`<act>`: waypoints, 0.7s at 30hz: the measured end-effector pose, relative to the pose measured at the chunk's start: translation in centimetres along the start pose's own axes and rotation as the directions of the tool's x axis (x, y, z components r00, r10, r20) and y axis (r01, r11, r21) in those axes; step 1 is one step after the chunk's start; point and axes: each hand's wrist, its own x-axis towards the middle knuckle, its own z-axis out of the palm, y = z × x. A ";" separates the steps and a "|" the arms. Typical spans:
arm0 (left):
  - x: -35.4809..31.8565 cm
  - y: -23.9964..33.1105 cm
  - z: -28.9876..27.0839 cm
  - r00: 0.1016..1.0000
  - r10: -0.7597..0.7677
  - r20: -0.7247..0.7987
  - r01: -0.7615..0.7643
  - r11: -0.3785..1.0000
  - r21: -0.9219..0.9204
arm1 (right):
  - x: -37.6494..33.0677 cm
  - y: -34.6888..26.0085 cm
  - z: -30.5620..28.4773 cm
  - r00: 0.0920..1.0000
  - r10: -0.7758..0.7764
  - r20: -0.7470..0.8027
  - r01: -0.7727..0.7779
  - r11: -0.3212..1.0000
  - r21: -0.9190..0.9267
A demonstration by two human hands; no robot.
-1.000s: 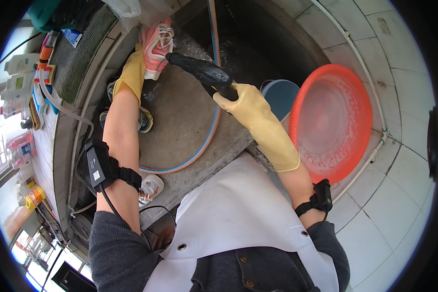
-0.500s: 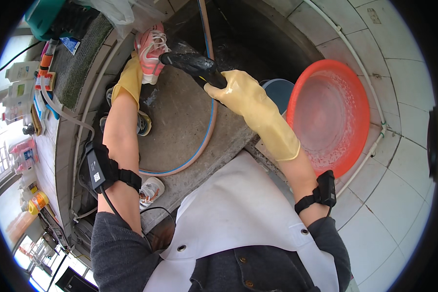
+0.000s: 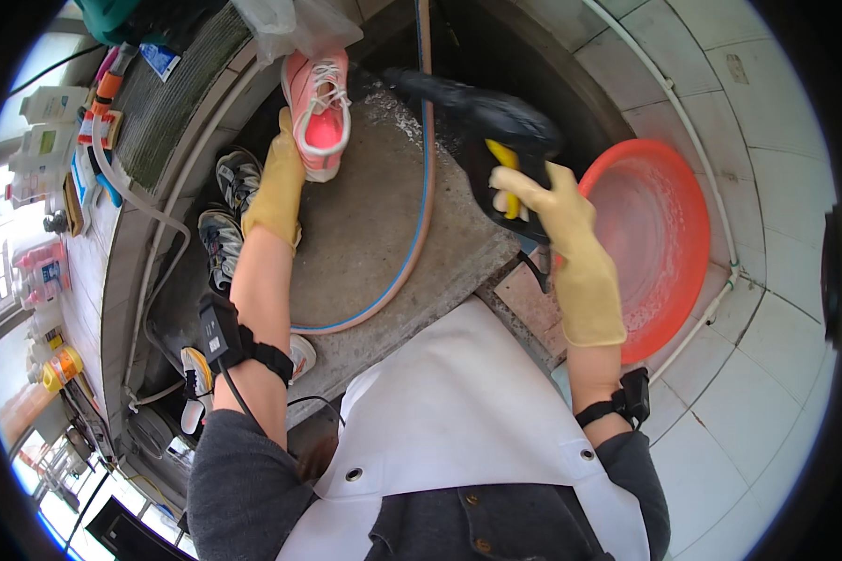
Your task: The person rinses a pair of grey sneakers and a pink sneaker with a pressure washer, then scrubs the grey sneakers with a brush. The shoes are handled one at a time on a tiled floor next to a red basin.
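A yellow rubber glove covers my left hand (image 3: 283,173), which is closed on a pink sneaker (image 3: 320,117) with white laces. The sneaker's opening and pink inside face me; my fingers are mostly hidden behind it. My right hand (image 3: 563,206), also gloved, grips the handle of a black spray gun (image 3: 482,117) with a yellow trigger (image 3: 503,178). The gun's nozzle points left toward the sneaker, and water droplets show on the wet concrete near it. The gun looks slightly blurred.
A pink hose (image 3: 419,234) with a blue stripe curves over the concrete slab (image 3: 355,252). Dark sneakers (image 3: 223,238) stand left of my left forearm. A red basin (image 3: 660,252) is at the right. Bottles (image 3: 47,192) line the left ledge, and a plastic bag (image 3: 295,28) hangs above the sneaker.
The pink sneaker has turned so its opening faces me and shifted slightly right. My right hand and the spray gun have moved right and nearer the red basin, with the yellow trigger now showing.
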 end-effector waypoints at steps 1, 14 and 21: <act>-1.9 0.6 -0.2 1.000 0.020 -0.014 -0.021 0.998 -0.065 | -1.0 0.0 -0.7 1.000 0.007 -0.003 -0.006 0.993 0.114; -9.8 0.1 0.4 0.996 0.049 -0.074 -0.066 0.970 -0.234 | -2.3 5.8 -1.4 0.968 -0.252 0.019 0.243 0.948 0.207; -10.0 -1.2 -1.1 0.987 0.027 -0.157 -0.049 0.989 -0.142 | -2.3 4.4 -0.6 0.997 0.079 -0.003 -0.078 0.990 0.114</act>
